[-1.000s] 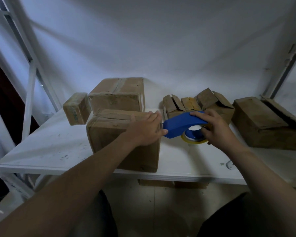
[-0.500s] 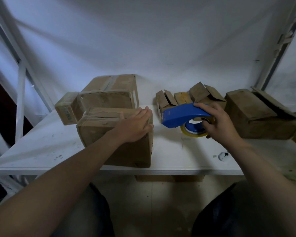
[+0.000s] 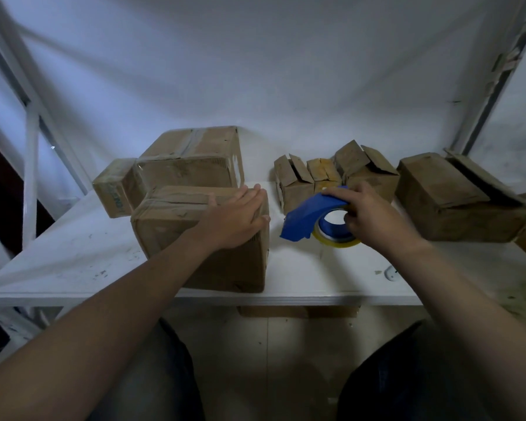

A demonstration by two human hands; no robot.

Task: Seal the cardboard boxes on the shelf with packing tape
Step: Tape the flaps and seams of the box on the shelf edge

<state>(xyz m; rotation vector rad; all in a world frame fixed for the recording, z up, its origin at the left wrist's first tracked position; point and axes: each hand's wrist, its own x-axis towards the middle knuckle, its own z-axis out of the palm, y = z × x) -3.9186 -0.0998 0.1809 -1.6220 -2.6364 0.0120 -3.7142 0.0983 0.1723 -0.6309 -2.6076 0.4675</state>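
Observation:
A taped cardboard box (image 3: 176,235) stands at the front edge of the white shelf (image 3: 316,271). My left hand (image 3: 234,217) lies flat on its top right corner, fingers together. Just to the right, my right hand (image 3: 368,217) grips a blue tape dispenser (image 3: 308,215) with a yellowish tape roll (image 3: 336,240), its nose pointing left and down, a small gap from the box. Behind sit a larger taped box (image 3: 192,161) and a small taped box (image 3: 114,186).
Two small boxes with open flaps (image 3: 293,182) (image 3: 368,173) and a yellowish one (image 3: 322,171) stand at the back middle. A larger open box (image 3: 450,199) sits at the right. White frame posts (image 3: 31,165) rise at both sides. A white cap (image 3: 390,273) lies on the shelf.
My left hand slid from the box's right edge onto its top corner. The right hand with the dispenser drew slightly right, away from the box, and tilted its nose down.

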